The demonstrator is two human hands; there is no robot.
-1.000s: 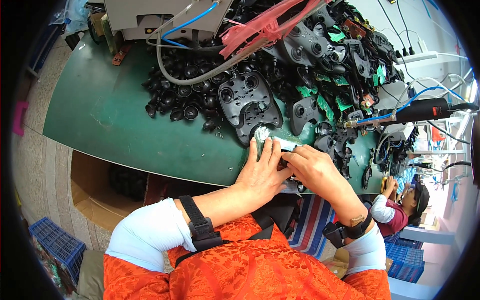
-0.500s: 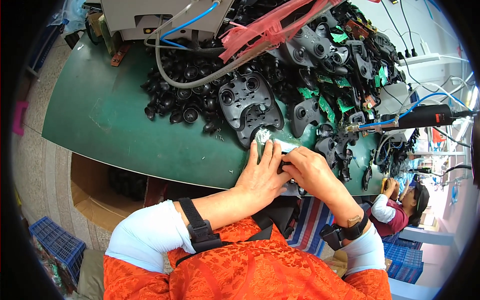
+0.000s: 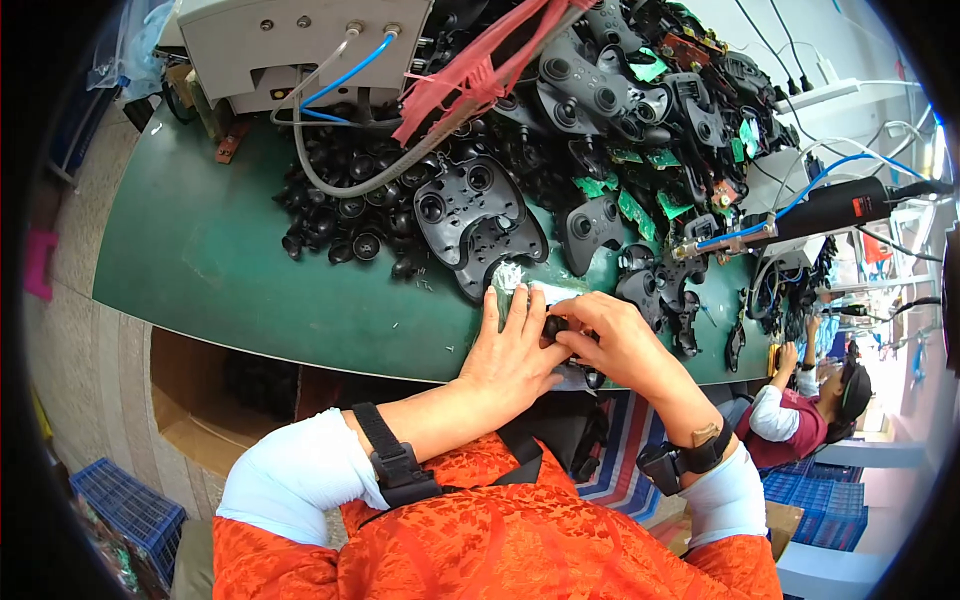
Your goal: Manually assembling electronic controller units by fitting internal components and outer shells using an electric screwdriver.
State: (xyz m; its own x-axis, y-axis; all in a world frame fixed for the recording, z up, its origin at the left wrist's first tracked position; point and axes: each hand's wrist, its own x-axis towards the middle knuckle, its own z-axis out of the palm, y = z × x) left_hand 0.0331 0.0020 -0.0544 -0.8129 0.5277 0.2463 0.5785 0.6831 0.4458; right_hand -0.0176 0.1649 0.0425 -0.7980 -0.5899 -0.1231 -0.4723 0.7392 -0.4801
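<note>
My left hand (image 3: 506,348) lies palm down at the table's front edge, its fingers stretched forward and slightly apart over a shiny clear plastic piece. Small white bits (image 3: 507,274) sit just past its fingertips. Beside it, my right hand (image 3: 622,338) pinches a small rounded black piece (image 3: 554,326), mostly hidden by fingers, close to my left thumb. Below the hands another dark part (image 3: 594,379) shows only in part. Ahead of my left fingers lie two overlapping black gamepad shells (image 3: 470,215). To the right of these rests a dark grey gamepad shell (image 3: 592,232).
A heap of black thumbstick caps (image 3: 345,215) covers the green table (image 3: 220,270) near a grey metal box (image 3: 300,45). Gamepad shells and green circuit boards (image 3: 636,214) pile up at the back right. A black cabled tool (image 3: 830,218) hangs at right. Another person (image 3: 790,415) sits beyond.
The view has shifted a little, so the table items appear slightly further left. More of the black piece shows between my right fingers. The other person's arm is raised.
</note>
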